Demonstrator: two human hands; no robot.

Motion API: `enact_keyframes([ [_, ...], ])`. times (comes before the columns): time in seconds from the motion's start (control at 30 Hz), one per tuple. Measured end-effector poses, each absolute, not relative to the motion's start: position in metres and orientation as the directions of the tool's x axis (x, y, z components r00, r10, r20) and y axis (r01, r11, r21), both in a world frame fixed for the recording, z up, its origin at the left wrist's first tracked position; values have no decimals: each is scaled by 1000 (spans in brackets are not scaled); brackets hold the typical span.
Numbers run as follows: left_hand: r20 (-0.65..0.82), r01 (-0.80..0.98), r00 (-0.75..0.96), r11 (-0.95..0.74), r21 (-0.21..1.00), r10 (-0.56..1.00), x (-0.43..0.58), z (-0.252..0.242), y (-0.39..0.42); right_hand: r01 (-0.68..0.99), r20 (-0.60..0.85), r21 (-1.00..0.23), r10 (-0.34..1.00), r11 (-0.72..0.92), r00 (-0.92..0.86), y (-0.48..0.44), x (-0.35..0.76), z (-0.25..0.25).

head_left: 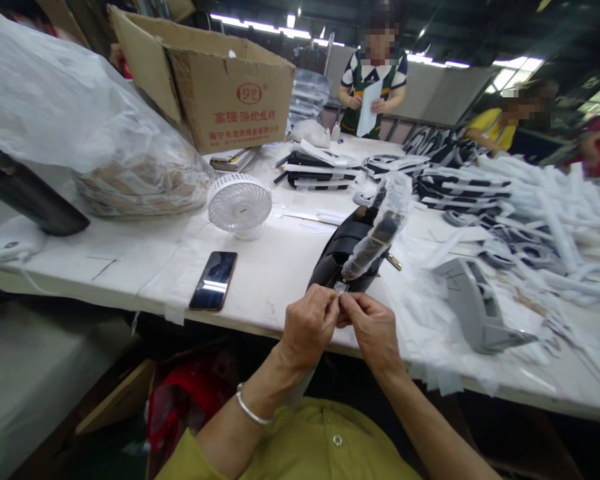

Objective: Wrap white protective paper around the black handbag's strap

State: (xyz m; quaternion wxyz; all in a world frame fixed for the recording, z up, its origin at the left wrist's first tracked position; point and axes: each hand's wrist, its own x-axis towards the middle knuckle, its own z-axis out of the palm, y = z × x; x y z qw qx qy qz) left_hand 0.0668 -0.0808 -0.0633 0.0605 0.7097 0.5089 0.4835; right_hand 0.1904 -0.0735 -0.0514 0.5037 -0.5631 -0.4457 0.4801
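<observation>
My left hand (309, 325) and my right hand (371, 328) meet at the table's near edge, fingertips pinched together on the open end of a clear plastic sleeve (380, 230). The sleeve rises away from my hands and holds a dark strap with a brass buckle. Just behind it a black bag (341, 250) lies on the white table (130, 267). A silver bangle sits on my left wrist.
A black phone (213, 280) and a small white fan (239, 204) lie left of the bag. A cardboard box (220, 87) and a big plastic bag (70, 120) stand at the back left. White wrappers and a grey stand (473, 303) crowd the right. Two people work across the table.
</observation>
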Motion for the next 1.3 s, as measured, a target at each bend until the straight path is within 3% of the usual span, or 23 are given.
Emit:
enact_keyframes([
  [0.17,655,757,124,-498,424,746,68,-68,-93,-131,-189,-974,982,-184,27,-72,190,-46],
  [0.3,671,778,221,-543,317,708,68,-70,-105,-127,-250,-961,968,-245,23,-67,191,-42],
  [0.37,656,691,242,-602,401,715,64,-68,-109,-99,-227,-970,973,-222,50,-64,191,-42],
  [0.43,602,551,173,-583,597,780,58,-63,-110,-52,-167,-985,984,-164,61,-62,191,-43],
  [0.53,310,301,-56,-280,911,949,51,-57,-101,32,-102,-994,992,-105,71,-61,192,-46],
  [0.6,18,37,1,-18,999,1000,52,-57,-92,58,-101,-993,991,-106,85,-60,192,-46],
  [0.67,-179,-214,241,233,949,954,58,-58,-84,66,-113,-991,991,-118,77,-61,192,-45],
  [0.73,-256,-340,370,387,857,893,67,-59,-79,73,-110,-991,993,-114,52,-62,191,-42],
  [0.9,-321,-351,241,390,851,916,79,-57,-79,159,-62,-986,998,-59,-13,-64,209,-28],
  [1.03,-333,-304,153,365,880,930,79,-60,-77,290,48,-957,973,-20,227,-70,290,-16],
  [1.17,-340,-298,119,360,884,933,82,-62,-76,482,204,-863,769,-150,606,-76,419,-14],
  [1.3,-322,-309,94,335,890,942,84,-60,-77,443,59,-840,760,-313,648,-73,508,-25],
])
